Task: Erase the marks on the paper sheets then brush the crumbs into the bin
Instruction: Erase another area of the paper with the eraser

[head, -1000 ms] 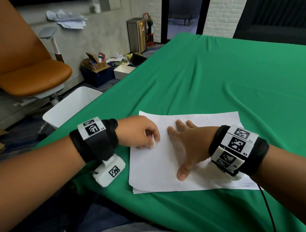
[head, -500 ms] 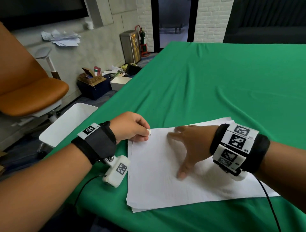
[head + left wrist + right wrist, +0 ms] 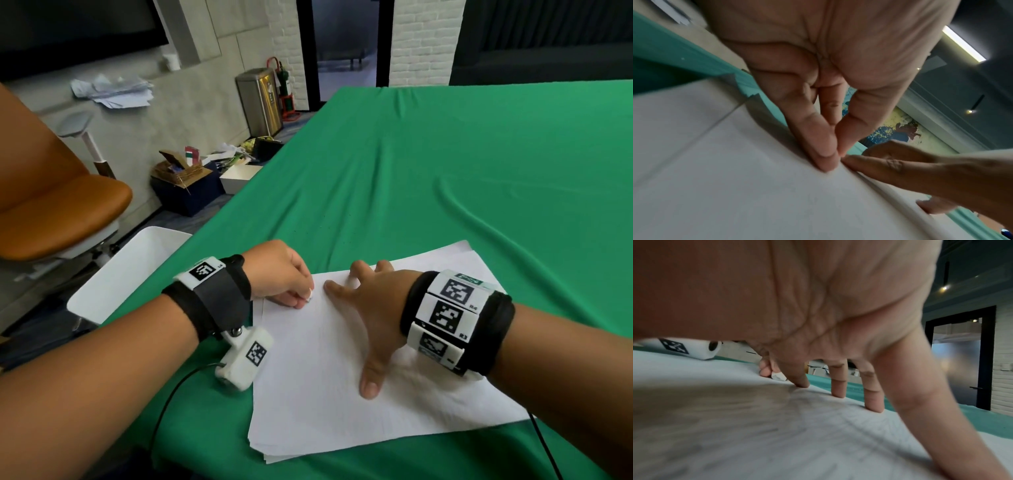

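A: So, where are the paper sheets?

B: The paper sheets [image 3: 359, 377] lie stacked near the front-left edge of the green tablecloth [image 3: 445, 171]. Since a second ago the stack has turned, its far corner swinging right.

A: And the hands?

B: The left hand [image 3: 279, 272], fingers curled, pinches a small white eraser [image 3: 310, 295] against the sheets' upper-left corner; earlier it rubbed further in. The right hand [image 3: 371, 308] is spread flat, fingertips pinning the paper.

A: Meaning?

B: Probably erasing is moving to the margin. Brushing isn't begun; the white bin [image 3: 126, 274] waits just beyond the table's left edge.
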Demonstrator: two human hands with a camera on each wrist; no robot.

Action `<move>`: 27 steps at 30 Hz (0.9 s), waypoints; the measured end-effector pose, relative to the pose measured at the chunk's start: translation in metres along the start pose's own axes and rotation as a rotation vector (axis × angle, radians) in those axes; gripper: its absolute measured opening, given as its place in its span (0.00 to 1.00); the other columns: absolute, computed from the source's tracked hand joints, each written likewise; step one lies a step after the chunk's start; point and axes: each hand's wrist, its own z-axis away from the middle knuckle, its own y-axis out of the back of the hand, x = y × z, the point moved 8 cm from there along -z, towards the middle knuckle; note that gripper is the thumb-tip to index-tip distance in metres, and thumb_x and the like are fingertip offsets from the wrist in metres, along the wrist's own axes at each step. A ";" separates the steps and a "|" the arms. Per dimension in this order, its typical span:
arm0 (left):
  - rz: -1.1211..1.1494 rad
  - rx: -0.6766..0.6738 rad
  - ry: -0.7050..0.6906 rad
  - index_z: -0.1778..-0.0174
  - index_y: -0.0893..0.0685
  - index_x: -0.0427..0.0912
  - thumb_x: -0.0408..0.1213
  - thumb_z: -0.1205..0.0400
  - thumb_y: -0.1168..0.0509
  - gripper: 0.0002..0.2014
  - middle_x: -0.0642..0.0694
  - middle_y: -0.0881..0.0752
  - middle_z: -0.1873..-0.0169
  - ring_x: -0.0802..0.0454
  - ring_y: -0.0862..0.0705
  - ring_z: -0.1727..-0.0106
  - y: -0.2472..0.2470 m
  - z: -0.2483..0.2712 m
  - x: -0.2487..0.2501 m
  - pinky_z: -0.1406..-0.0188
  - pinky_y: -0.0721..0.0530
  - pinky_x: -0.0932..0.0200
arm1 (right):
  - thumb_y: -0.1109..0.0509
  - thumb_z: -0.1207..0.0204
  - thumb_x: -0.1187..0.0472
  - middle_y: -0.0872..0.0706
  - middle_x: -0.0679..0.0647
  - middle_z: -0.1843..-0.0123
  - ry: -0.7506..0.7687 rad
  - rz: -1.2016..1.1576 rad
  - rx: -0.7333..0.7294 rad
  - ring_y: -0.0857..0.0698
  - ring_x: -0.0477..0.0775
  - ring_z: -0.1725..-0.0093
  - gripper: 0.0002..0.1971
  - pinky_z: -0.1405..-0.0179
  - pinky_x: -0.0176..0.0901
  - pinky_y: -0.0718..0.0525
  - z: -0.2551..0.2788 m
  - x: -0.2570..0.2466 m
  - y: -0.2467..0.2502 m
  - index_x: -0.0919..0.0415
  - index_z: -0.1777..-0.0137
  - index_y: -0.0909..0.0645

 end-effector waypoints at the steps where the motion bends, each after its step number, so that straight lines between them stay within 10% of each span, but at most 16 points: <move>1: 0.001 0.011 -0.004 0.56 0.09 0.27 0.20 0.25 0.26 0.04 0.34 0.08 0.65 0.45 0.08 0.66 0.002 -0.002 0.002 0.60 0.06 0.57 | 0.14 0.59 0.23 0.43 0.56 0.20 -0.001 0.003 -0.001 0.37 0.72 0.21 0.79 0.29 0.75 0.22 -0.001 0.000 0.001 0.33 0.13 0.63; 27: 0.049 0.083 -0.032 0.58 0.10 0.29 0.20 0.23 0.26 0.02 0.33 0.08 0.64 0.46 0.10 0.64 0.006 -0.014 0.008 0.56 0.07 0.56 | 0.14 0.56 0.24 0.47 0.55 0.17 -0.012 0.021 -0.022 0.40 0.71 0.18 0.80 0.27 0.77 0.24 -0.003 -0.001 -0.002 0.34 0.12 0.67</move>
